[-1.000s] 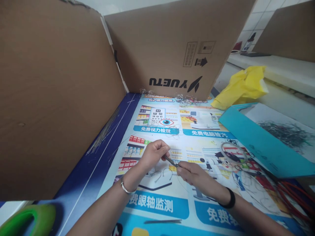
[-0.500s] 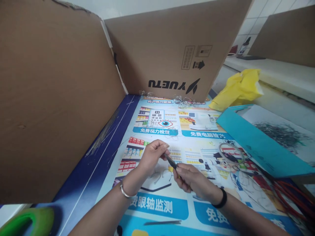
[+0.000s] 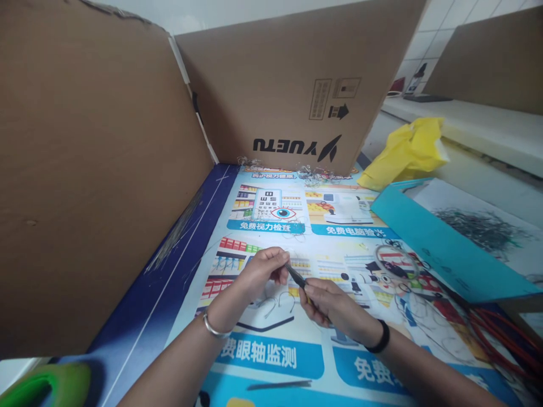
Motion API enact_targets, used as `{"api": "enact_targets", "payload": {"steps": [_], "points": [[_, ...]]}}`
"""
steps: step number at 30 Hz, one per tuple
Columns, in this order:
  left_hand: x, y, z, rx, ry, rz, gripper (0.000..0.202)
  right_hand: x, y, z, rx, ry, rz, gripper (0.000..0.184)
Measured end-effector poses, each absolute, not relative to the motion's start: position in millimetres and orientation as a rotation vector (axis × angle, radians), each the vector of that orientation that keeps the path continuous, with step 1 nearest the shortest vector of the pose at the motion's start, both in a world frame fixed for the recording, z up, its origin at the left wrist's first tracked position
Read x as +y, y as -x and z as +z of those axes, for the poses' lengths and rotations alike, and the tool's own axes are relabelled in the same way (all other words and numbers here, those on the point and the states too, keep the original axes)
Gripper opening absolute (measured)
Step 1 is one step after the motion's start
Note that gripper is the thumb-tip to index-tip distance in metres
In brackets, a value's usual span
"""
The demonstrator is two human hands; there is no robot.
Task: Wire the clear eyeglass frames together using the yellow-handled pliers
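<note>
My left hand [image 3: 263, 271] and my right hand [image 3: 328, 302] meet above a printed poster [image 3: 297, 226] that covers the table. Between them they pinch a thin dark tool, like tweezers [image 3: 296, 277]. The left fingers are closed round its upper end, and I cannot make out whether they hold a small part too. The right fingers grip its lower end. Thin bent wire pieces [image 3: 278, 302] lie on the poster just under the hands. A silver bangle is on my left wrist, a black band on my right.
Cardboard sheets stand at the left [image 3: 93, 169] and the back [image 3: 297, 96]. A teal tray [image 3: 428, 237] with a heap of metal wire pieces [image 3: 479, 223] lies at the right, with a yellow bag [image 3: 407, 152] behind it. Red cables [image 3: 504, 333] lie at the right, a green object [image 3: 42, 387] at the bottom left.
Both hands have stayed together on the tool and shifted only slightly. The view has tilted a little.
</note>
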State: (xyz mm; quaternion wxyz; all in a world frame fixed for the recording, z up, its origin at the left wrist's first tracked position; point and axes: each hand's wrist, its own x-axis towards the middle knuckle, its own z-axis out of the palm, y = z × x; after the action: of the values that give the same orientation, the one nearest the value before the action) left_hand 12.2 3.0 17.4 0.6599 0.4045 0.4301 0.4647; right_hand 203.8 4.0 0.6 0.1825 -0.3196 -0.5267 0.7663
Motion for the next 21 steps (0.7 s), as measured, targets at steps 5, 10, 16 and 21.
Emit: {"api": "enact_targets", "payload": {"steps": [5, 10, 16, 21], "points": [[1, -16, 21, 0.923, -0.863, 1.096, 0.030, 6, -206, -3, -1.524, 0.883, 2.124, 0.037], [-2, -25, 21, 0.889, -0.780, 1.146, 0.031, 10, -207, -7, -1.429, 0.771, 2.233, 0.039], [-2, -25, 19, 0.883, -0.815, 1.156, 0.027, 12, -207, -4, -1.337, 0.735, 2.311, 0.036], [1, -19, 17, 0.964, -0.925, 1.214, 0.024, 12, -209, 4, -1.441, 0.816, 2.192, 0.033]]}}
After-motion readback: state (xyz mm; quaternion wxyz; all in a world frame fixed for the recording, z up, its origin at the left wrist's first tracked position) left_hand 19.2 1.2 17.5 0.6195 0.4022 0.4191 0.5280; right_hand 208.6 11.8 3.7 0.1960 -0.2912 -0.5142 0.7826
